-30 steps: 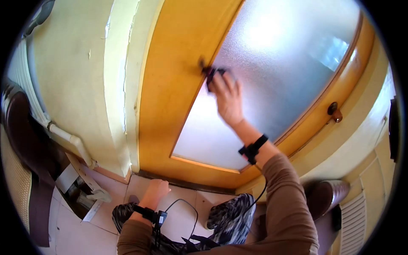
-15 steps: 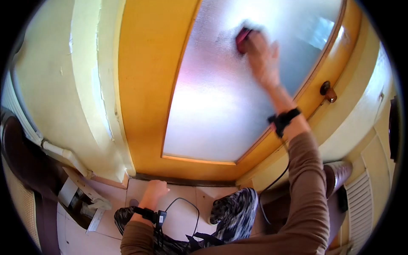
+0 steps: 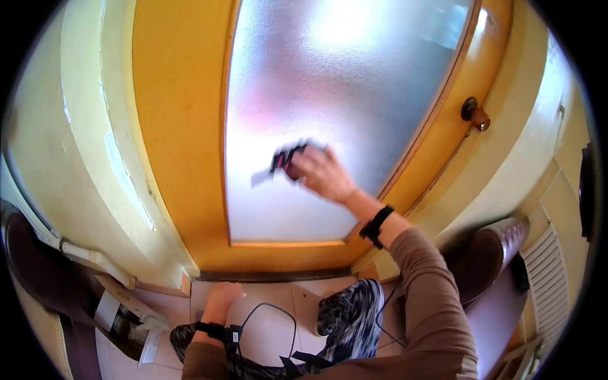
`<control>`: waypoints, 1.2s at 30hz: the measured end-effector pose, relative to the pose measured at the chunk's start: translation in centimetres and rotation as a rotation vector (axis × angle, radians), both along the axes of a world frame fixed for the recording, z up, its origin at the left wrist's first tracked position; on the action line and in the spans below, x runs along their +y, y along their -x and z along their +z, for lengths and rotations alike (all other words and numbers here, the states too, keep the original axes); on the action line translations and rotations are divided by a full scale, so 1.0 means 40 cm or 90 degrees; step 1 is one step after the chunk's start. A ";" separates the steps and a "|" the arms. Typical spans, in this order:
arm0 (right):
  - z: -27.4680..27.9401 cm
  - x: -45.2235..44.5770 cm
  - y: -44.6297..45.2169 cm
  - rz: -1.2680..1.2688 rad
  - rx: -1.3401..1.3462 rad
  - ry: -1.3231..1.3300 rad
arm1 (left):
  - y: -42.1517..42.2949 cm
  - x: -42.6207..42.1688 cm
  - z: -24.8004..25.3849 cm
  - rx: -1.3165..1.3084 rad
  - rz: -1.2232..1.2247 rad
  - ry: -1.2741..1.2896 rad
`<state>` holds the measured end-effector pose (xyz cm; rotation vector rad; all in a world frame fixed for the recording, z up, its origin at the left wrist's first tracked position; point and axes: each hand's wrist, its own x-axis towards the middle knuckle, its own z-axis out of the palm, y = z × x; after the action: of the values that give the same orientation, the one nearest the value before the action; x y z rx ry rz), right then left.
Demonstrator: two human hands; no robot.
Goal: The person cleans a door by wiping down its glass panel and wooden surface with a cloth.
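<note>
My right hand (image 3: 324,174) is closed around a dark red and black cloth-like piece (image 3: 288,159), blurred by motion, with a pale flap at its lower left. It is at the lower half of the frosted glass pane (image 3: 285,215) of a yellow-orange door (image 3: 180,126). Whether the piece presses on the glass at this instant I cannot tell. Low down, above the tiled floor near my knee, my left hand (image 3: 223,297) is curled into a loose fist, and nothing shows in it. Both wrists wear black straps.
A round brown doorknob (image 3: 476,115) sticks out at the door's right side. Dark red-brown padded furniture (image 3: 484,259) stands at right, more (image 3: 38,266) at left beside a white pipe (image 3: 88,254). A black cable (image 3: 294,329) loops between my legs.
My right hand has swept down and to the left across the glass with the dark red and black piece. My left hand stays low. The view has shifted slightly.
</note>
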<state>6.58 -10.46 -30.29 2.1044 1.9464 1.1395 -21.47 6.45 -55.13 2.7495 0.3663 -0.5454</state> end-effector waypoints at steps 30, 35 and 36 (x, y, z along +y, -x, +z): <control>-0.054 -0.211 -0.048 -0.259 0.029 -0.481 | -0.006 0.000 -0.023 0.037 -0.016 -0.010; 0.066 -0.263 -0.085 -0.254 -0.052 -0.496 | 0.000 -0.003 -0.024 0.004 -0.032 -0.007; 0.150 -0.271 -0.116 -0.266 -0.084 -0.515 | 0.002 -0.003 -0.033 -0.010 -0.036 -0.006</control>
<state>11.24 -21.31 -24.31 2.4841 0.9651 2.1029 -21.57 6.32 -56.47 2.7795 0.2879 -0.5364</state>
